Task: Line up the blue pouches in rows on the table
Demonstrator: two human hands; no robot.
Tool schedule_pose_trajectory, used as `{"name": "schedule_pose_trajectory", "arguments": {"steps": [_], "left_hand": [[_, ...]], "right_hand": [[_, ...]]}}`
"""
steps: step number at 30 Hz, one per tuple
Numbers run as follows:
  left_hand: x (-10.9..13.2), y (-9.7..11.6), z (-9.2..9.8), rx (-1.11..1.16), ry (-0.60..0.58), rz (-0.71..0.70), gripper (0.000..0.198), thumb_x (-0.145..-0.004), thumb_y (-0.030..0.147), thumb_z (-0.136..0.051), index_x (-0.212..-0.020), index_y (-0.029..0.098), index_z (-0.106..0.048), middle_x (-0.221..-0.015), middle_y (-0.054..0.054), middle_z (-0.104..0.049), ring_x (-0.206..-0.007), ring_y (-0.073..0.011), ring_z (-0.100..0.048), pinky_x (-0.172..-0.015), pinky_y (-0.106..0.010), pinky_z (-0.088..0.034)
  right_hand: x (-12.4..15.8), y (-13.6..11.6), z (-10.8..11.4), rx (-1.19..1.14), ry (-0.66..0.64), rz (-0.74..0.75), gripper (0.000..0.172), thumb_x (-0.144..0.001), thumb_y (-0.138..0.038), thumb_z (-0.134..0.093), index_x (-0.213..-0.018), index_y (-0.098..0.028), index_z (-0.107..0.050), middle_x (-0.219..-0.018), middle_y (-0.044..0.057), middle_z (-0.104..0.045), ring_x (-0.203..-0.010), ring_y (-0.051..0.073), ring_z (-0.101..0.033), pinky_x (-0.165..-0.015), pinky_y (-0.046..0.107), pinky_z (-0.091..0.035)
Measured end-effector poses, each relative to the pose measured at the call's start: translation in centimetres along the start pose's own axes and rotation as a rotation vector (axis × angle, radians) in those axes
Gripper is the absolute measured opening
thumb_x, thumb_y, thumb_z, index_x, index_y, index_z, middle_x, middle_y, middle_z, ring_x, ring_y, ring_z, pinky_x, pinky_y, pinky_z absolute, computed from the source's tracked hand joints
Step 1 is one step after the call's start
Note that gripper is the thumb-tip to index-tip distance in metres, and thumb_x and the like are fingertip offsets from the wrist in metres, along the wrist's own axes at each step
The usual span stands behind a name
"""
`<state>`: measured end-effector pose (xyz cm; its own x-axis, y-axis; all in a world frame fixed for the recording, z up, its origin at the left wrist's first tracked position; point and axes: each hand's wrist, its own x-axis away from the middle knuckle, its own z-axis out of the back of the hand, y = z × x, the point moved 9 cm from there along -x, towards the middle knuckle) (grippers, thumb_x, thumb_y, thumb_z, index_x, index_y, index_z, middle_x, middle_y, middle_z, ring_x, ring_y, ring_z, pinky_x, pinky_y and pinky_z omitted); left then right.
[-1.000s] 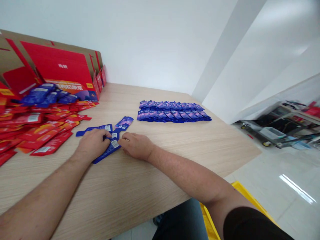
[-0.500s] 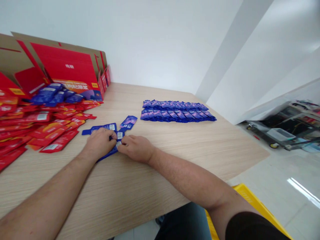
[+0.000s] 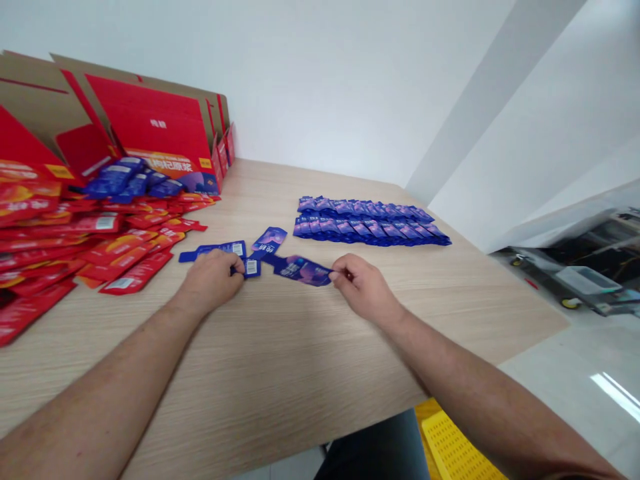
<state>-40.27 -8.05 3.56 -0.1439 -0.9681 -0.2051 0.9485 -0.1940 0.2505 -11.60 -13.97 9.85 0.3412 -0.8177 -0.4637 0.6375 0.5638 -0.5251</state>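
Observation:
My right hand (image 3: 367,288) pinches the right end of a blue sachet (image 3: 303,271), its printed front facing up and its narrow neck pointing left. Closed at the fingertips, my left hand (image 3: 215,277) grips the left part of another blue sachet (image 3: 253,267), which shows a white barcode label. Partly behind that hand lies a further blue sachet (image 3: 239,248), barcode up. Between the hands, slightly farther back, a printed sachet (image 3: 270,241) lies slanted on the table with its neck near the others.
Two overlapping rows of blue sachets (image 3: 373,229) lie at the back right of the table (image 3: 280,373). At left, red sachets (image 3: 140,243) are heaped with some blue sachets (image 3: 133,179) on top, before red cartons (image 3: 150,117). A yellow crate (image 3: 457,447) stands below the front edge.
My right hand has moved right, away from my left hand, drawing a blue sachet with it and showing its printed front. The view has shifted slightly.

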Motion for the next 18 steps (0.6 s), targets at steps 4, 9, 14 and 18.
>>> {"name": "schedule_pose_trajectory", "arguments": {"steps": [4,9,14,18], "left_hand": [[0.2,0.3,-0.1,-0.002,0.002,0.005,0.023,-0.072,0.029,-0.055,-0.085,0.024,-0.073,-0.095,-0.011,-0.072,-0.101,-0.0335,-0.066,-0.095,-0.047,-0.052],[0.3,0.4,-0.2,-0.011,-0.005,0.033,0.023,-0.074,0.027,-0.055,-0.087,0.024,-0.074,-0.098,-0.011,-0.071,-0.104,-0.0336,-0.065,-0.095,-0.047,-0.051],[0.5,0.5,-0.2,0.0,0.005,0.045,0.021,-0.077,0.025,-0.055,-0.087,0.024,-0.073,-0.099,-0.011,-0.069,-0.104,-0.032,-0.064,-0.095,-0.045,-0.05],[0.6,0.4,-0.2,-0.008,0.016,0.062,0.018,-0.076,0.025,-0.058,-0.086,0.024,-0.073,-0.097,-0.01,-0.068,-0.101,-0.0321,-0.063,-0.094,-0.045,-0.05]], "right_hand": [[-1.0,6.6,2.5,-0.181,0.125,-0.315,0.016,-0.092,-0.036,-0.06,-0.086,-0.022,-0.055,-0.066,-0.003,-0.06,-0.056,0.013,-0.056,-0.055,0.023,-0.043],[-4.8,12.8,4.2,-0.399,0.333,-0.586,0.02,-0.088,-0.032,-0.069,-0.082,-0.021,-0.053,-0.061,-0.006,-0.057,-0.05,0.01,-0.058,-0.042,0.017,-0.039],[-7.9,16.1,3.2,-0.497,0.372,-0.773,0.02,-0.089,-0.022,-0.07,-0.08,-0.02,-0.052,-0.061,-0.005,-0.06,-0.045,0.007,-0.055,-0.037,0.014,-0.036],[-9.2,16.4,0.9,-0.504,0.329,-0.825,0.016,-0.092,-0.015,-0.066,-0.08,-0.018,-0.055,-0.059,-0.004,-0.06,-0.042,0.007,-0.055,-0.036,0.014,-0.037]]}}
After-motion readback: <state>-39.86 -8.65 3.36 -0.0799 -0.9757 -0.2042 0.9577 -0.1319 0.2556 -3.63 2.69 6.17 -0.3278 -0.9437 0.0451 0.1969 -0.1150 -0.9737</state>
